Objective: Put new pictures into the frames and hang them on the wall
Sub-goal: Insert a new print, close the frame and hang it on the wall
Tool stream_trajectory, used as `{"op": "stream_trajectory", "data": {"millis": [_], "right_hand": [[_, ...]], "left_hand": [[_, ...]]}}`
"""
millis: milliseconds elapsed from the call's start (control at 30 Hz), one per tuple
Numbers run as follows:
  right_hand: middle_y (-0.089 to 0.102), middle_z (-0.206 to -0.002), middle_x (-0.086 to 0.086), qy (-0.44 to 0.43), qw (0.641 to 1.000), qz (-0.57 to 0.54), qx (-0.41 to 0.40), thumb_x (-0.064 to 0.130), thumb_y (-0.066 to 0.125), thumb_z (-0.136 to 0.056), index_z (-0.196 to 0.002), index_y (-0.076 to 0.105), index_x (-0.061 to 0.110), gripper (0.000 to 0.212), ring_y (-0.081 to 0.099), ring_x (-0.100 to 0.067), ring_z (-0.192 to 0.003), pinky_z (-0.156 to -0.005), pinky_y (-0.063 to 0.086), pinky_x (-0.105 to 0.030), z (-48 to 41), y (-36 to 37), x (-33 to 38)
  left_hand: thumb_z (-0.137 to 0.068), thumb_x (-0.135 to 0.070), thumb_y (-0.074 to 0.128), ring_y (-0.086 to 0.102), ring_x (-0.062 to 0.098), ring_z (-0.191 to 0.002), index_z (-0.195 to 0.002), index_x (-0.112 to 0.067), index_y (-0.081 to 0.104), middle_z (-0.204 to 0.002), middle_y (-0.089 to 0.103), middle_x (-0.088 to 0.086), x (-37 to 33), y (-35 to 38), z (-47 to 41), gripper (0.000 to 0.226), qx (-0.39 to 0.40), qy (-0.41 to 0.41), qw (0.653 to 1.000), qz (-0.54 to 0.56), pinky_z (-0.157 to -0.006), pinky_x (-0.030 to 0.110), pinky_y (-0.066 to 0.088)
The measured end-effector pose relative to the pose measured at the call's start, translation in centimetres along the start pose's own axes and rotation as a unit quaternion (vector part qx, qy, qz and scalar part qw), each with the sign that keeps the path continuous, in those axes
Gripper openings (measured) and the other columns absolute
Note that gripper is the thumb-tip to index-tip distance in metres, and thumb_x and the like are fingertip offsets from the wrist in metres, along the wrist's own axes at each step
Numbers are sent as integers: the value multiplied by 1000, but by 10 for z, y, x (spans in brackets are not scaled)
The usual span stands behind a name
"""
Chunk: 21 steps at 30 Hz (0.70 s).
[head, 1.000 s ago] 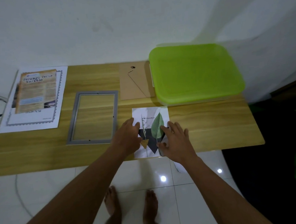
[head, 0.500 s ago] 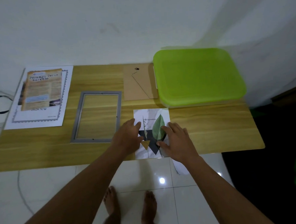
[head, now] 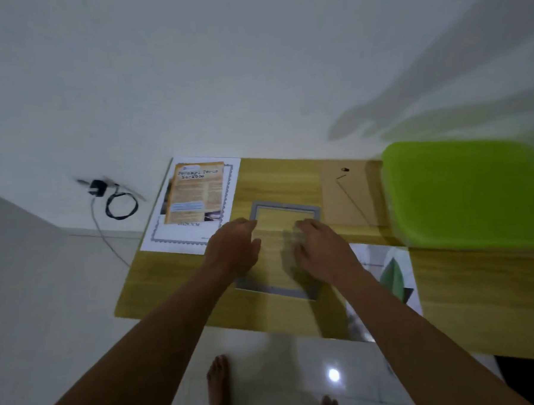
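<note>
A grey picture frame (head: 286,205) with clear glass lies flat on the wooden table (head: 480,287). My left hand (head: 231,250) hovers over its left edge with the fingers loosely bent. My right hand (head: 321,250) is over the frame's right half, blurred by motion, and holds nothing I can see. The leaf picture (head: 393,273) lies on the table to the right of the frame, partly hidden by my right forearm. A brown backing board (head: 345,195) lies behind the frame's right side.
A poster sheet (head: 194,203) lies at the table's far left corner. A lime-green plastic lid (head: 469,191) covers the far right. A charger with a coiled cable (head: 117,204) sits on the floor by the wall. My bare feet (head: 218,387) stand on white tiles.
Both hands left the leaf picture and moved left, over the grey frame. The camera swung left and up, so the table now sits lower right in view.
</note>
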State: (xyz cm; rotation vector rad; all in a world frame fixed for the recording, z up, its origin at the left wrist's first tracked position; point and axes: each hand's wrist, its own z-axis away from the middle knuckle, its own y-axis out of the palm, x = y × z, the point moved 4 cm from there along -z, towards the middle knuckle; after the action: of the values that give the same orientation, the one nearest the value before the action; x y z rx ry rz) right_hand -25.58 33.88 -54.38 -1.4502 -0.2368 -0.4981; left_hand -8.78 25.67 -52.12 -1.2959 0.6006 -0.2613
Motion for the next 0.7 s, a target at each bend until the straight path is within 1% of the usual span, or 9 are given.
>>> {"op": "stream_trajectory", "data": {"millis": [67,200,300,367,433,500,567,633,700], "right_hand": [[44,-147,-5,2,1000,4,2,31,47,-99,-145,40,14,50,46,-24,-131,-96,48,-38,-28,12,30],[48,-141,-7,4,1000,-7,9,25,51,-96,-137,47,13,43,47,-26,-127,-92,50,-40,-83,42,82],[50,-139,-7,19,1000,-20,10,27,54,-95,-138,47,14,46,48,-28,-127,-95,49,-43,-122,65,115],[54,-131,-8,29,999,-15,2,29,56,-95,-137,50,13,44,50,-28,-124,-94,49,-42,-145,80,131],[54,-123,-8,56,998,-10,20,29,56,-95,-132,52,13,40,50,-26,-119,-90,49,-40,-164,94,140],[52,-119,-8,86,995,-1,53,28,57,-94,-127,52,13,37,50,-27,-114,-87,51,-41,-181,105,145],[51,-119,-9,108,993,6,55,27,56,-93,-128,51,13,38,51,-28,-112,-87,52,-41,-192,110,148],[53,-117,-10,130,991,22,34,26,56,-93,-126,52,12,36,52,-28,-109,-84,52,-40,-197,113,152],[55,-112,-11,141,989,40,12,24,57,-91,-121,53,10,33,54,-29,-105,-81,52,-40,-198,116,158]], "left_hand": [[-93,-33,56,54,29,-122,-138,-16,51,-135,57,8,39,-12,-8,49,-9,-15,1000,3,-99,43,46],[-92,-30,58,56,28,-119,-135,-14,54,-131,60,9,115,-27,-30,46,-15,-38,999,28,-97,41,46],[-91,-29,59,55,31,-120,-136,-12,53,-134,58,10,164,-31,-48,49,-9,-49,998,50,-97,42,49],[-90,-27,61,58,32,-114,-134,-9,55,-129,60,14,189,-31,-60,48,-8,-47,997,63,-92,39,50],[-89,-24,63,61,32,-108,-127,-7,59,-122,63,15,209,-29,-71,43,-4,-45,995,86,-83,33,50],[-88,-26,64,62,30,-105,-122,-8,62,-118,63,14,225,-26,-80,39,-5,-49,993,104,-79,30,50],[-87,-29,65,60,29,-108,-123,-9,61,-120,61,13,235,-22,-88,41,-2,-63,992,107,-82,33,50],[-86,-30,68,57,28,-110,-126,-11,59,-122,60,12,241,-19,-91,45,-1,-76,991,108,-84,35,50],[-83,-29,72,57,26,-109,-124,-13,59,-120,61,9,245,-16,-93,46,-8,-84,990,116,-83,37,52]]}}
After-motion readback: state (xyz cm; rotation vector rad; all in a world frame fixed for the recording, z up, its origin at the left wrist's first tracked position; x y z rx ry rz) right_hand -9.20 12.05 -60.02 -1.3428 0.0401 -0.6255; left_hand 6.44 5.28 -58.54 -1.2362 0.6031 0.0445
